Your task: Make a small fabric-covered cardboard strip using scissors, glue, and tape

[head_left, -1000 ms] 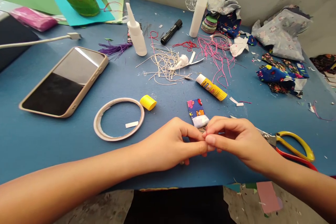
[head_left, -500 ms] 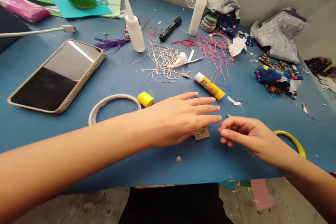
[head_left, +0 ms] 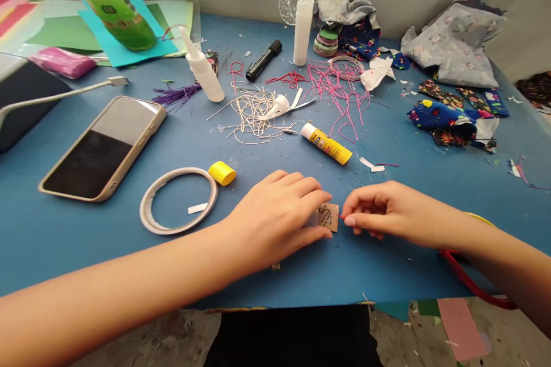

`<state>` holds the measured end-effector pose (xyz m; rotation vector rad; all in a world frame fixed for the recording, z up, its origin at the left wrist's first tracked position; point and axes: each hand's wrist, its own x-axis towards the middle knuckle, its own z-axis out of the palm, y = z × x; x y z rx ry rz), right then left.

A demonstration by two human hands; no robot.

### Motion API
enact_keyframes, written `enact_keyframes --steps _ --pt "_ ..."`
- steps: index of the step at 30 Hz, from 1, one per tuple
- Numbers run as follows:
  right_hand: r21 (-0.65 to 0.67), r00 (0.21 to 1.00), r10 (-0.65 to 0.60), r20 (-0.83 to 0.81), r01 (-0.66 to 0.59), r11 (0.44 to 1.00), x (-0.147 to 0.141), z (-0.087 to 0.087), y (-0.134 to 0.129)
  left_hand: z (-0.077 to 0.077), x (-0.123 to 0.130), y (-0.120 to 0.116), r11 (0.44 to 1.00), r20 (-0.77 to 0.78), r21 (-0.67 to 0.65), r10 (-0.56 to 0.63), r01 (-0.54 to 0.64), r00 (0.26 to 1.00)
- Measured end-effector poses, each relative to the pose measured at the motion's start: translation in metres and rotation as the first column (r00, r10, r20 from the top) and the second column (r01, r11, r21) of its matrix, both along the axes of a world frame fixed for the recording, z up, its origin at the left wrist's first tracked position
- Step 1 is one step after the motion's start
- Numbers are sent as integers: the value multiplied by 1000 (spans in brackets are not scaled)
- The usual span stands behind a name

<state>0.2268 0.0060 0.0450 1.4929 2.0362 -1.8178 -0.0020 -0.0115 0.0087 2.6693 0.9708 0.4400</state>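
One desk (head_left: 387, 275) carries one phone (head_left: 103, 149); right of the phone and nearer the person are two hands, the left hand (head_left: 282, 221) arched over one card (head_left: 329, 217), its grip unclear, the right hand (head_left: 376, 212) pinching one thread (head_left: 342, 217). Right of the phone lie one ring (head_left: 145, 206), then one glue stick (head_left: 329, 146), then the card, brown with black scrawled lines, the thin red thread at its edge.

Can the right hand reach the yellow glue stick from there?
Probably yes: the right hand is near the glue stick, with bare table between them, though that hand pinches a thin red strand.
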Motion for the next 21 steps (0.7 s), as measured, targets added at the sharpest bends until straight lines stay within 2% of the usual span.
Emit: enact_keyframes --steps 3,6,9,15,21 --pt "67 994 106 42 -108 992 -4 -2 6 -7 1 -4 994 208 -96 76 -57 975" --pt "59 990 136 39 -138 989 -6 -7 9 -14 3 -4 978 294 -201 123 -64 948" --pt "31 993 109 42 -110 993 -7 -12 9 -17 4 -4 966 310 -252 143 -64 940" --pt "61 993 117 10 -117 991 -7 -19 9 -15 6 -4 949 289 -310 153 -58 945" --pt "34 994 70 -82 -67 997 -7 -16 9 -14 5 -3 957 286 -286 131 -46 949"
